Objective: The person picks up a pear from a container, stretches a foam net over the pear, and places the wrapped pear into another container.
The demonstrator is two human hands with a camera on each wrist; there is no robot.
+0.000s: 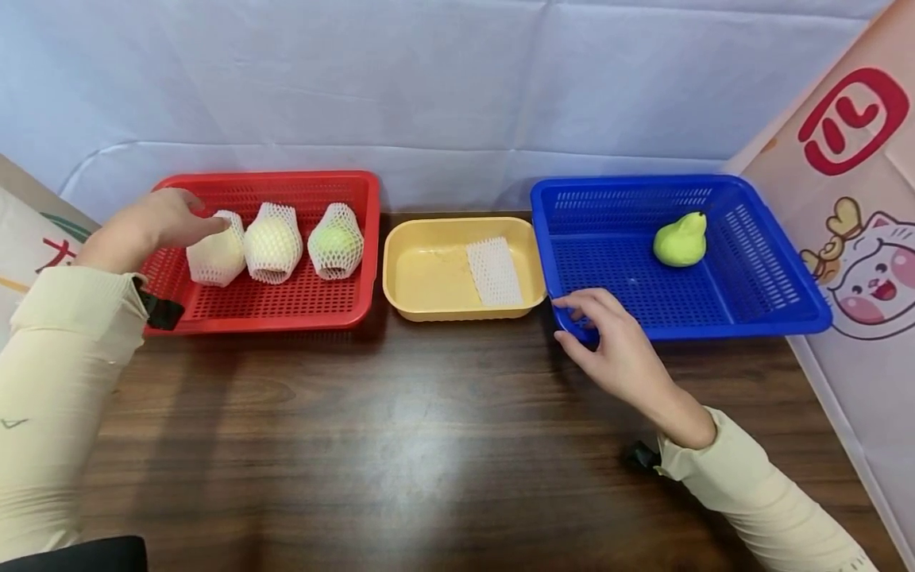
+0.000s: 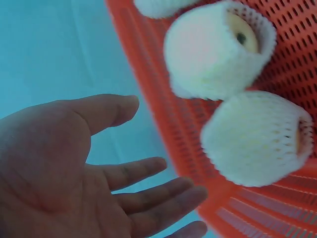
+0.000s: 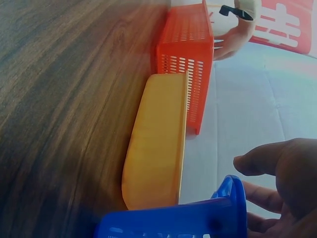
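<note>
My left hand (image 1: 159, 220) hovers over the left end of the red basket (image 1: 272, 320), fingers spread above a pear (image 1: 217, 253) wrapped in white foam net. Nothing is in its grasp; the left wrist view has the palm and fingers (image 2: 121, 173) apart from the wrapped fruit (image 2: 255, 139). Two more net-wrapped fruits, a middle one (image 1: 273, 245) and a greenish one (image 1: 336, 242), sit in the same basket. My right hand (image 1: 620, 349) is at the near left corner of the blue basket (image 1: 715, 330), fingers loosely bent by its rim. A bare green pear (image 1: 681, 240) lies inside that basket.
Between the baskets stands a yellow tray (image 1: 429, 306) with a flat white foam net (image 1: 495, 272) in it. All three containers are lined up on a brown wooden table (image 1: 400, 445). Behind them hangs a pale cloth (image 1: 457, 95), and a printed panel (image 1: 858, 183) borders the right side.
</note>
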